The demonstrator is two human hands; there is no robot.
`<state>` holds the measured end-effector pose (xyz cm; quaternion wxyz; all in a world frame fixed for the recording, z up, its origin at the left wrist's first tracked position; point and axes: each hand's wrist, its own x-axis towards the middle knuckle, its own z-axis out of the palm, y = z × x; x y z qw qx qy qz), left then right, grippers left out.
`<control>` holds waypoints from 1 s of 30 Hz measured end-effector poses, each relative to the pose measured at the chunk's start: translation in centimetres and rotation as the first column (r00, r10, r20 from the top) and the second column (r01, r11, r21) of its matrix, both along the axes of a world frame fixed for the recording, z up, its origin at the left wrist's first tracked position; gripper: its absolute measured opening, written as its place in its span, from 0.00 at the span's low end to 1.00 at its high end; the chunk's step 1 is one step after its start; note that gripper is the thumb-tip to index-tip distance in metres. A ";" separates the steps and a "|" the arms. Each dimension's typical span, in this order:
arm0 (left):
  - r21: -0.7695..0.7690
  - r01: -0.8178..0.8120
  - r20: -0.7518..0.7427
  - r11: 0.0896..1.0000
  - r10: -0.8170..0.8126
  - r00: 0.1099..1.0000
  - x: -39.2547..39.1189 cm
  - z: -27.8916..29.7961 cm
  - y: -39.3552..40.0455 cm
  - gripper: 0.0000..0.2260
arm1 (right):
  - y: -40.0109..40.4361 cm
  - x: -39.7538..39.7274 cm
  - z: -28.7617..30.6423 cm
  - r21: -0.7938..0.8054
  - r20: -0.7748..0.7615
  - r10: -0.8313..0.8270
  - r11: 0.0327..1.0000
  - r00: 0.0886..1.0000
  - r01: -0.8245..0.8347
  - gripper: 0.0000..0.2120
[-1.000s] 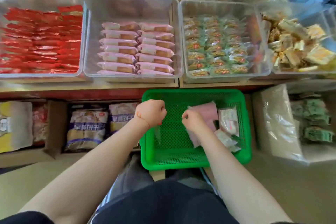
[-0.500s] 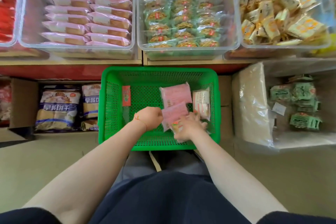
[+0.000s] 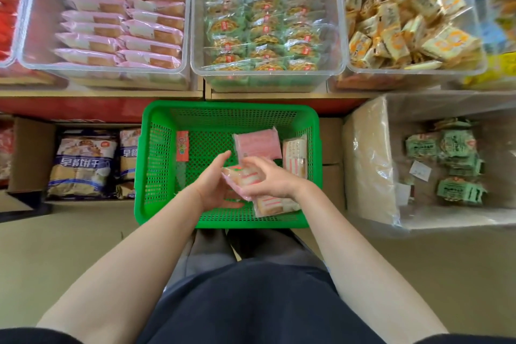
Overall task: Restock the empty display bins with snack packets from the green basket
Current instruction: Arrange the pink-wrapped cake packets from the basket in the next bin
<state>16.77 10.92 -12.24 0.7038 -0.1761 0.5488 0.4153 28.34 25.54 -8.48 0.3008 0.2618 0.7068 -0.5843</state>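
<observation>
The green basket (image 3: 156,165) stands on the floor below the shelf. Inside lie a pink packet (image 3: 258,142), a pale striped packet (image 3: 295,155), a small red packet (image 3: 183,146) by the left wall and a pink-striped cake packet (image 3: 275,204) at the front. My right hand (image 3: 269,180) grips a clear pink-striped snack packet (image 3: 241,174) from above. My left hand (image 3: 216,186) lies palm up under that packet with straight fingers, touching it. Above, clear display bins hold pink packets (image 3: 122,28), green packets (image 3: 262,33) and yellow packets (image 3: 405,25).
A cardboard box (image 3: 30,148) with blue-labelled biscuit bags (image 3: 82,165) sits left of the basket. A plastic-lined box (image 3: 368,159) with green packets (image 3: 452,159) sits to the right. A red-packet bin (image 3: 8,8) shows at far left. Beige floor runs along the front.
The camera has come closer and tilted down. My right hand has lifted a striped packet from the basket's pile, and my left hand has opened from a fist and slid under it.
</observation>
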 end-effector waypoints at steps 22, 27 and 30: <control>0.401 -0.250 0.239 0.882 0.163 0.957 -0.5 0.8 -4.2 0.30 | -1.8 4.5 -7.3 0.275 0.507 0.269 0.850 0.819 -0.449 0.56; 0.434 -0.153 0.167 0.888 0.088 0.982 -1.1 1.7 -2.7 0.24 | -1.5 4.4 -7.8 0.224 0.571 0.325 0.821 0.753 -0.525 0.64; 0.249 -0.131 -0.041 0.960 0.145 0.989 -1.0 2.1 -1.7 0.16 | -1.9 4.1 -7.2 0.209 0.548 0.334 0.833 0.767 -0.512 0.58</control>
